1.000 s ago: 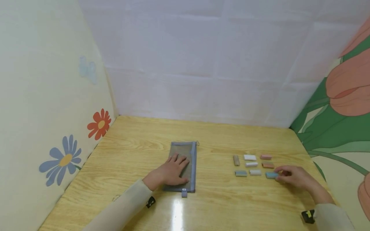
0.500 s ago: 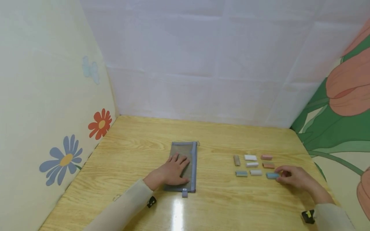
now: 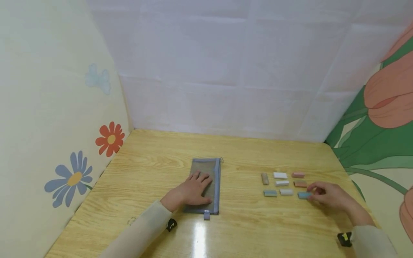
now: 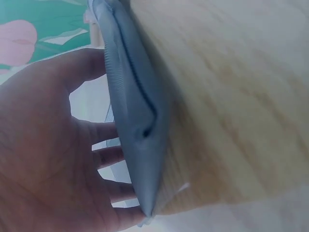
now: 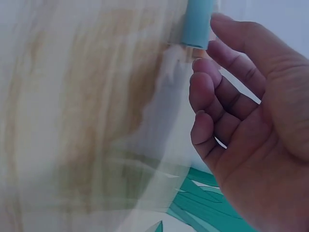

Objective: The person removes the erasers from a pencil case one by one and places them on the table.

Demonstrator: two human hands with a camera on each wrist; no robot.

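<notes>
My left hand [image 3: 193, 190] rests with fingers spread on a grey mesh zipper pouch [image 3: 201, 166] with blue-grey edging. In the left wrist view the zipped edge of the pouch runs close past the fingertips. At the right of the table, my right hand [image 3: 331, 195] pinches the right end of a small teal block [image 3: 302, 195] between thumb and index finger. The right wrist view shows the teal block [image 5: 198, 21] at the thumb tip, the other fingers curled below it. Behind it lie an orange-brown block [image 3: 300, 184] and a pink block [image 3: 298, 175].
Left of the teal block are a white block [image 3: 286, 192] and a blue-grey block [image 3: 270, 193]. Farther back lie two white pieces [image 3: 280, 175] and a brown block [image 3: 265, 178]. A pale sheet [image 3: 226, 104] closes off the table's back, with painted walls at both sides.
Hardly anything differs. The left hand stays on the pouch and the right hand stays at the teal block; the whole view has shifted slightly.
</notes>
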